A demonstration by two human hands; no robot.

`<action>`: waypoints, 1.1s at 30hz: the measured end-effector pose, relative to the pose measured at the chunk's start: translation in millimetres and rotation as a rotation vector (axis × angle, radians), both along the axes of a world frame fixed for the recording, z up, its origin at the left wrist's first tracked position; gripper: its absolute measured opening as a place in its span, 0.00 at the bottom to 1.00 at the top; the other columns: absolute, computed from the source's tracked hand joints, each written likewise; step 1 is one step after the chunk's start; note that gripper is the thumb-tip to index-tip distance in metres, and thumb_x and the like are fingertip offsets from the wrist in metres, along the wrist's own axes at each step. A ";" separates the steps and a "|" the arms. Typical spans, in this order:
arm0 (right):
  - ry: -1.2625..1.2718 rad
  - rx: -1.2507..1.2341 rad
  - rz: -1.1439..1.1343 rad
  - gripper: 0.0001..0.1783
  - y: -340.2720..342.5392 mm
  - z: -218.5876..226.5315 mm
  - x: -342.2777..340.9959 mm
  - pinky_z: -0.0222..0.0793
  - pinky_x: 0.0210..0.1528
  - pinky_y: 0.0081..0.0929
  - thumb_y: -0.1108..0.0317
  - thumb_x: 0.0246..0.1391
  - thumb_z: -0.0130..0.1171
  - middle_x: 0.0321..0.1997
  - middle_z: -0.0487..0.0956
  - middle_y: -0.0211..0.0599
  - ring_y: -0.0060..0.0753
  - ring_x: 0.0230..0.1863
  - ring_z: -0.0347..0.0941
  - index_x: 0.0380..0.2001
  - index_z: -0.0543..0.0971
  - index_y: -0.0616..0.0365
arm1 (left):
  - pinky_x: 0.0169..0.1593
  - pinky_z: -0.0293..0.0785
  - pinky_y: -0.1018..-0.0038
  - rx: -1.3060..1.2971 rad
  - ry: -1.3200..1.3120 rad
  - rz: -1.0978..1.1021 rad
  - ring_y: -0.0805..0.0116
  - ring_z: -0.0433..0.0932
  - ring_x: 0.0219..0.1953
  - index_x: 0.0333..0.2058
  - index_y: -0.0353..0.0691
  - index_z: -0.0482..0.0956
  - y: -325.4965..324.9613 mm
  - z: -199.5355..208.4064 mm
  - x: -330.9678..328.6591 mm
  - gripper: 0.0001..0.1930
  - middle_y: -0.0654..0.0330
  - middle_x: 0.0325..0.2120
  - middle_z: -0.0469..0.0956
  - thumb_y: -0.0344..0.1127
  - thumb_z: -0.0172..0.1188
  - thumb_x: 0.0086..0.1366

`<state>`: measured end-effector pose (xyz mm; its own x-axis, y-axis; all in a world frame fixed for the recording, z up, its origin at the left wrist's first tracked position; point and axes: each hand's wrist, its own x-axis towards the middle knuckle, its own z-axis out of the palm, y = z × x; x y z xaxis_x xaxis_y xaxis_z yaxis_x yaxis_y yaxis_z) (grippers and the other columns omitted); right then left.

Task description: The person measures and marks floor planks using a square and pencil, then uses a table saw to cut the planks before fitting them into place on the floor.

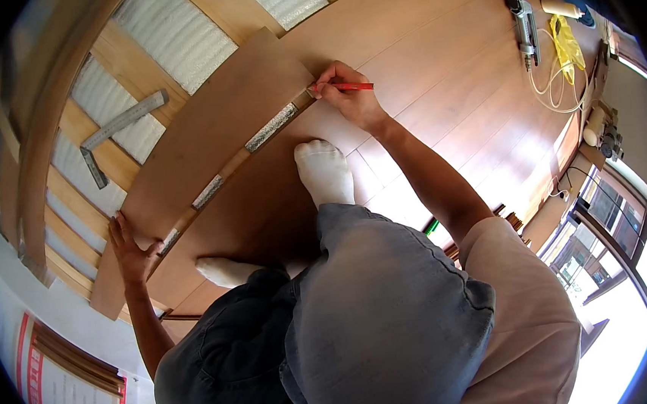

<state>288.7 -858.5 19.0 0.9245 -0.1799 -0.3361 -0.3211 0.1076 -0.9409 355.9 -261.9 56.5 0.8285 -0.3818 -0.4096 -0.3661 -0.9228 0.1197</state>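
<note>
My right hand [352, 101] grips a red pencil [358, 87], its point at the far right end of a loose brown floorboard [211, 131]. At the board's near left end, my left hand [134, 251] lies with fingers spread over its edge. A narrow gap separates this board from the laid floorboards [433, 49], showing a wooden joist and silvery insulation [270, 127] beneath. Beyond the loose board, a metal carpenter's square [126, 122] rests across the open joists.
Bare joists [138, 65] with foil insulation between them lie at the far left. A nail gun [525, 30], its hose, and a yellow plastic bag [566, 44] are at the far right. My white-socked feet [324, 173] stand on the floorboards. A wooden beam [44, 133] edges the left.
</note>
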 end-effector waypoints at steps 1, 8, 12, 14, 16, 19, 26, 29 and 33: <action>-0.029 0.003 0.002 0.03 1.8 -0.6 0.0 0.74 0.44 0.23 0.76 0.62 0.58 0.35 0.80 0.35 0.24 0.39 0.77 0.37 0.74 0.63 | 0.69 0.59 0.53 -0.075 -0.049 -0.045 0.36 0.56 0.69 0.72 0.41 0.52 3.7 4.7 4.3 0.52 0.40 0.68 0.57 0.51 0.72 0.56; -0.061 0.026 -0.005 0.01 -9.7 -7.3 -14.1 0.72 0.52 0.25 0.75 0.65 0.54 0.37 0.80 0.35 0.23 0.41 0.75 0.38 0.74 0.61 | 0.57 0.73 0.56 -0.180 -0.394 0.278 0.43 0.75 0.53 0.57 0.31 0.73 -42.1 -19.6 81.0 0.24 0.42 0.51 0.76 0.38 0.62 0.67; -0.086 -0.008 -0.022 0.02 -3.9 0.5 -5.2 0.70 0.51 0.24 0.75 0.64 0.54 0.36 0.78 0.33 0.23 0.41 0.74 0.38 0.74 0.61 | 0.54 0.74 0.52 -0.054 -0.564 0.386 0.42 0.76 0.48 0.51 0.33 0.76 -57.3 -37.8 118.7 0.26 0.42 0.46 0.76 0.46 0.67 0.62; -0.038 0.008 -0.136 0.02 -9.3 7.0 -7.2 0.69 0.50 0.24 0.74 0.63 0.54 0.35 0.78 0.32 0.23 0.40 0.73 0.38 0.74 0.60 | 0.51 0.74 0.52 -0.078 -0.408 0.449 0.41 0.76 0.46 0.46 0.33 0.78 -65.8 -45.5 135.6 0.23 0.43 0.44 0.77 0.46 0.68 0.62; -0.004 0.031 -0.194 0.03 -7.7 12.1 -6.1 0.68 0.51 0.24 0.73 0.63 0.55 0.35 0.78 0.32 0.24 0.40 0.73 0.38 0.75 0.60 | 0.47 0.74 0.51 -0.113 -0.245 0.521 0.40 0.77 0.42 0.39 0.33 0.80 -53.3 -56.1 143.1 0.19 0.44 0.39 0.77 0.46 0.68 0.62; 0.004 0.032 -0.263 0.04 -7.3 19.1 -14.3 0.68 0.51 0.25 0.71 0.64 0.56 0.35 0.78 0.33 0.24 0.41 0.73 0.38 0.75 0.61 | 0.43 0.72 0.52 -0.184 -0.311 0.497 0.42 0.76 0.39 0.38 0.33 0.80 -48.6 -62.0 143.1 0.18 0.45 0.35 0.77 0.44 0.67 0.63; -0.048 -0.013 -0.434 0.10 -9.1 46.7 -25.9 0.69 0.46 0.24 0.66 0.66 0.58 0.38 0.80 0.34 0.23 0.41 0.74 0.45 0.75 0.61 | 0.46 0.71 0.56 -0.508 -0.388 0.321 0.47 0.75 0.41 0.42 0.32 0.78 -171.7 -16.8 148.2 0.13 0.47 0.37 0.76 0.36 0.63 0.66; -0.059 -0.026 -0.388 0.14 -1.4 56.1 -27.0 0.70 0.47 0.24 0.63 0.69 0.56 0.41 0.81 0.35 0.24 0.43 0.75 0.50 0.76 0.62 | 0.48 0.72 0.56 -0.530 -0.294 0.164 0.47 0.75 0.43 0.47 0.33 0.77 -248.7 -5.5 132.2 0.13 0.49 0.40 0.75 0.33 0.61 0.67; -0.054 -0.138 -0.066 0.18 25.8 65.8 -31.8 0.72 0.53 0.28 0.60 0.72 0.51 0.45 0.82 0.37 0.30 0.47 0.77 0.54 0.76 0.62 | 0.51 0.72 0.57 -0.552 -0.276 0.029 0.47 0.74 0.46 0.49 0.33 0.76 -320.8 -15.8 102.7 0.15 0.49 0.44 0.74 0.30 0.62 0.65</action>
<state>256.8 -832.7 84.8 0.9251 -0.2822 -0.2539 -0.2660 -0.0048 -0.9640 458.6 -582.6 40.6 0.8889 -0.4521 0.0735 -0.4276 -0.7618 0.4867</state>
